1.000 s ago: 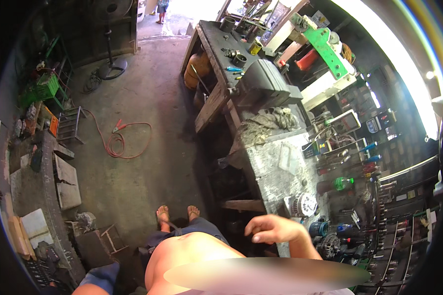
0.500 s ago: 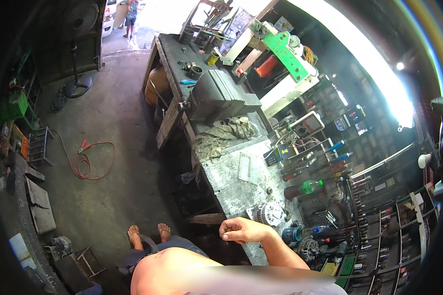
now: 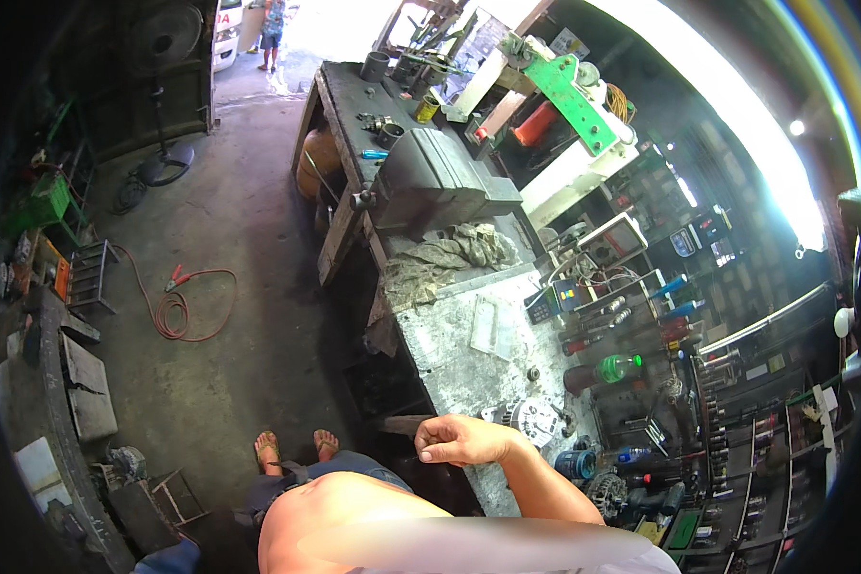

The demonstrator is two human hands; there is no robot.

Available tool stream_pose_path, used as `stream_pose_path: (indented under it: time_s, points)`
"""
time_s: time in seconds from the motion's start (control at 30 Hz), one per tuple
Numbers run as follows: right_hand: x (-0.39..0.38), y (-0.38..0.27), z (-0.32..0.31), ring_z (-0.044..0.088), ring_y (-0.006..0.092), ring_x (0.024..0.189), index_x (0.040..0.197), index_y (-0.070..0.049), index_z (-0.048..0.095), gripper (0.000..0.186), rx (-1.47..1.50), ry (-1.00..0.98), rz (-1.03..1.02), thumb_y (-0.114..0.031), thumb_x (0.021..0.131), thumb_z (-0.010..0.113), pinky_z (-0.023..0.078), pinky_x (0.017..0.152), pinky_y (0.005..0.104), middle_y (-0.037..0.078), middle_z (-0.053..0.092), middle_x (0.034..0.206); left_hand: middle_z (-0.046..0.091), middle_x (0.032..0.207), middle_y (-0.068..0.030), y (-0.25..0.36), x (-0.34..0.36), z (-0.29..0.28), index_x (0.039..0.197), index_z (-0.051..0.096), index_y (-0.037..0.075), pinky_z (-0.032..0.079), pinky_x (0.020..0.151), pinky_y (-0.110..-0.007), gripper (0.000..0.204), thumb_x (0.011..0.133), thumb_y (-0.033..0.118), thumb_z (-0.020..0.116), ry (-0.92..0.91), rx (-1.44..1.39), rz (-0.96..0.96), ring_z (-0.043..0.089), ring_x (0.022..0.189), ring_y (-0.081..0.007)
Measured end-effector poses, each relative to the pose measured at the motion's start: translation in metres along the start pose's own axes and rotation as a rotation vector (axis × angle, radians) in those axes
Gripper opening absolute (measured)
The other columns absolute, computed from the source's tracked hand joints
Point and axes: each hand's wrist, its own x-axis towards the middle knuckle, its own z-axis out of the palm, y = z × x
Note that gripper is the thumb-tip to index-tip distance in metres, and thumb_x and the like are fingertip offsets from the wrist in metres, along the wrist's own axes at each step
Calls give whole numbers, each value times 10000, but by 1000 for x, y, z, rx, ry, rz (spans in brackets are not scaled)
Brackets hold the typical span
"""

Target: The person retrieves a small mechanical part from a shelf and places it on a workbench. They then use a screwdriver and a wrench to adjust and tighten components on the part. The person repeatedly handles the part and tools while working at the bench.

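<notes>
My right hand (image 3: 459,442) hovers beside the front edge of a scuffed metal-topped workbench (image 3: 440,340), fingers loosely curled and apart, with nothing visible in them. Just beyond it lie a silver alternator (image 3: 529,418), a blue cylindrical part (image 3: 574,464) and a darker alternator (image 3: 605,493). Farther along the bench are a clear rectangular plate (image 3: 491,327), a green-capped bottle (image 3: 605,371) and a crumpled dirty cloth (image 3: 450,260). My left hand is out of view. My bare torso and sandaled feet show below.
A bulky dark block (image 3: 440,177) stands farther up the bench, under a green-and-white frame (image 3: 569,100). Coiled red cables (image 3: 172,316) lie on the floor. Low shelving (image 3: 57,373) lines the left, near a pedestal fan (image 3: 163,43). A distant person (image 3: 272,33) stands outside by a white vehicle.
Compared with a second earlier, the scene sits farther left in the picture. My right hand has shifted left with its fingers still loosely bent. My left forearm has left the lower-left edge.
</notes>
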Motion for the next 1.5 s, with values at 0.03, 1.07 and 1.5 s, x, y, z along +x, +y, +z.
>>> stream_pose_path:
  time_s: [0.03, 1.07, 1.5]
  points:
    - [1, -1, -2, 549, 91, 656, 1160, -52, 715, 301, -5, -3, -10, -342, 1099, 769, 447, 583, 308, -29, 595, 811, 745, 890, -177, 1, 0, 1, 839, 706, 54, 620, 746, -463, 441, 960, 458, 835, 0, -6, 6, 752, 856, -368]
    - [26, -5, -11, 570, 94, 711, 1166, -57, 741, 317, -68, -89, -92, -358, 1080, 792, 478, 628, 311, -20, 646, 850, 724, 780, -119, 14, -6, 22, 725, 650, 68, 637, 652, -418, 535, 931, 489, 908, 32, -22, 71, 749, 730, -324]
    - [19, -3, -9, 639, 95, 794, 1258, -44, 713, 323, 22, -73, -129, -284, 1070, 816, 543, 660, 307, 13, 727, 959, 715, 734, -95, 42, -23, 23, 678, 626, 74, 644, 612, -399, 583, 919, 502, 938, 92, -26, 140, 748, 678, -305]
